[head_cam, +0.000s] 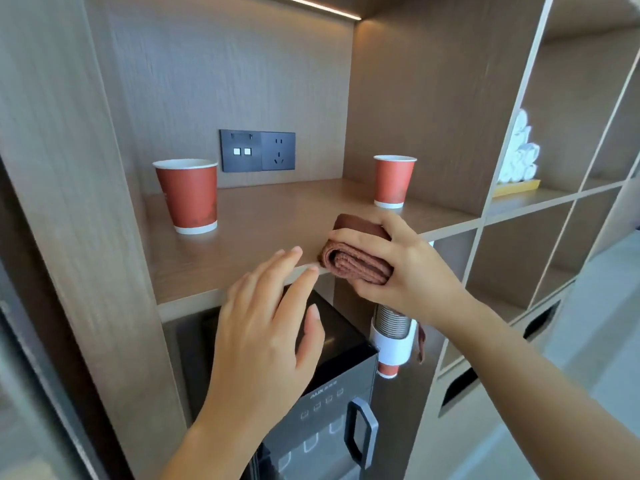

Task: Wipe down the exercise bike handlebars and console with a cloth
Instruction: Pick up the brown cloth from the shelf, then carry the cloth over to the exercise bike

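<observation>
Fig. Head-cam view of a wood-veneer shelving unit, w/ both bare hands at the front edge of one shelf (263, 230). The right hand (398, 268) closes its fingers around a folded brown cloth (353, 258); thumb below, fingers over the top. The cloth rests on the shelf's front lip, part overhanging. The left hand (266, 327) is open and holds nothing, fingers spread and extended twd the shelf edge, tips just beside the cloth; whether they touch the wood cannot be told.

Surface: matte brown wood grain, lit from above by an LED strip (318, 6) recessed in the compartment ceiling. Two red paper cups w/ white rims stand upright on it, well apart: the left cup (187, 195) near the side panel, the right cup (394, 181) near the opposite wall, just behind the cloth. A dark socket panel (258, 150) sits on the back wall btwn them.

Below the shelf: a black water dispenser (332, 410) w/ button row and handle; beside it, a white cup dispenser (393, 341) holding stacked cups, one red cup base showing at the bottom.

Right: a grid of open cubbies; one holds rolled white towels (519, 150) on a yellow tray (516, 188). Pale floor shows at far right.
</observation>
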